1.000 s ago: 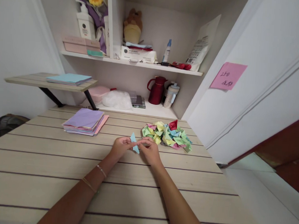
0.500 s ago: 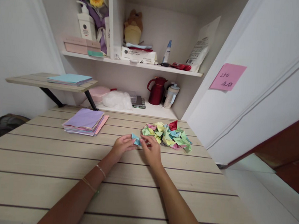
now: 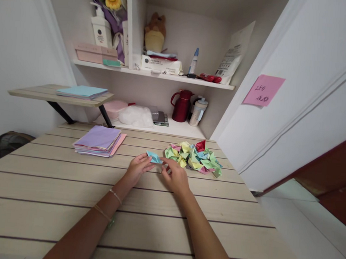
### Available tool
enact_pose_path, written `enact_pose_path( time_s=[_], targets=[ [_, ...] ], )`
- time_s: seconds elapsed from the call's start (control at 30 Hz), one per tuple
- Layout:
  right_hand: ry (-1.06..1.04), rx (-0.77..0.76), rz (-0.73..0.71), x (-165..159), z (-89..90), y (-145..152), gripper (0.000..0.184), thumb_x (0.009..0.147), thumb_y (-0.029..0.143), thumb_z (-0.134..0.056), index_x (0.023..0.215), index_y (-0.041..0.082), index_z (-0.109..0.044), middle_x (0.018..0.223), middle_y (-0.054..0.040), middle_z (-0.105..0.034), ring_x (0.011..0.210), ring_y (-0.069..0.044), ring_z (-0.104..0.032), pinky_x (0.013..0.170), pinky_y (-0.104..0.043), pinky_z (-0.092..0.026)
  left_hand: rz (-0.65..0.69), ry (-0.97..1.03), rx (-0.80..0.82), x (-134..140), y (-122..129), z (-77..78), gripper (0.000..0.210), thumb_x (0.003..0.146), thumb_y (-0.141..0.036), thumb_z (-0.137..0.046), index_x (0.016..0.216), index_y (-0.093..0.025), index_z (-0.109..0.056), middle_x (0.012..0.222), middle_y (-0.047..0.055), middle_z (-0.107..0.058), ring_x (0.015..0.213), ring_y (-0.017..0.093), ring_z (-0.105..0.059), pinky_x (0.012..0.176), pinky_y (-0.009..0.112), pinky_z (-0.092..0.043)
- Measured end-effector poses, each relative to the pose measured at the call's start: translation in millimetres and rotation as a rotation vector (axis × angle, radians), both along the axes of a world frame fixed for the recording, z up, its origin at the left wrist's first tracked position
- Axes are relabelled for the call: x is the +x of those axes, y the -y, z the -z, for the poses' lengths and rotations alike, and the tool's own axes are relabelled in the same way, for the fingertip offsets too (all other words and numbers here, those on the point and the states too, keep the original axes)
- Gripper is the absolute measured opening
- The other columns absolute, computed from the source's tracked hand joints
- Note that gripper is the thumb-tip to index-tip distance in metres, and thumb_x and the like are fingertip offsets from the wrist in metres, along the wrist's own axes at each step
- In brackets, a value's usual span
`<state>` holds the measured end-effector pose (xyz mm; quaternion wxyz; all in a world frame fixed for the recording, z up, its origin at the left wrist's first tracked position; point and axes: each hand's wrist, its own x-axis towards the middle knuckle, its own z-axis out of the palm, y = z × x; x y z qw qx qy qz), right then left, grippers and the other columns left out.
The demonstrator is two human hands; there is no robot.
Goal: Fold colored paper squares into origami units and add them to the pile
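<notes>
A small light-blue folded paper boat (image 3: 154,157) is pinched at its left side by my left hand (image 3: 139,166), just above the table. My right hand (image 3: 175,176) is at the boat's right end, index fingertip at or very near its tip, thumb held apart below; whether it touches I cannot tell. Right of my hands lies a heap of folded paper boats (image 3: 193,158) in green, yellow, pink and blue, with a red paper boat (image 3: 200,146) at its back edge. Left of my hands sits a stack of square paper (image 3: 98,138), purple on top.
The slatted wooden table (image 3: 142,230) spans the front. A raised shelf (image 3: 33,92) at left bears blue paper (image 3: 82,91). Behind stand a red jug (image 3: 181,106), a pale cup (image 3: 198,112) and a white plastic bag (image 3: 136,116). A pink note (image 3: 264,89) sticks to the right wall.
My right fingers have loosened from the blue paper boat and shifted slightly right. The boat, in my left hand, has moved a little left and turned to lie flatter.
</notes>
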<state>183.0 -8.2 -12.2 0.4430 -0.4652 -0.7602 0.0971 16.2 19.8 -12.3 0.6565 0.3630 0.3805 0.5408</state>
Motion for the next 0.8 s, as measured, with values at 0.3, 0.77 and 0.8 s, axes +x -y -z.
enact_pose_path(
  time_s=[0.3,0.77,0.8],
  targets=[
    [-0.3,-0.04,0.211,7.2,12.2,-13.2,0.022,0.08,0.033,-0.05,0.088,0.018,-0.065,0.075,-0.0048,-0.066,0.059,-0.015,-0.056,0.06,-0.027,-0.046,-0.087,-0.202,0.088,-1.2,-3.0,0.0,0.041,0.064,-0.031,-0.07,0.1,-0.014,-0.058,0.093,0.012,-0.067,0.075,0.019,-0.065,0.065,0.029,-0.052],
    [-0.599,-0.144,0.287,19.7,28.4,-28.2,0.048,0.074,0.033,-0.053,0.119,0.014,-0.051,0.103,-0.0112,-0.063,0.069,-0.016,-0.058,0.068,-0.032,-0.049,-0.956,-1.603,0.392,-105.1,-12.2,-16.4,0.043,0.075,-0.031,-0.051,0.112,-0.01,-0.053,0.116,0.018,-0.053,0.112,0.031,-0.04,0.092,0.043,-0.028],
    [-0.6,-0.143,0.293,19.5,27.6,-27.6,0.047,0.074,0.032,-0.053,0.118,0.015,-0.052,0.102,-0.0111,-0.063,0.069,-0.016,-0.058,0.068,-0.032,-0.049,-0.923,-1.646,0.345,-106.8,-11.9,-15.3,0.041,0.076,-0.032,-0.049,0.11,-0.01,-0.055,0.113,0.018,-0.056,0.11,0.031,-0.042,0.091,0.044,-0.029]
  ],
)
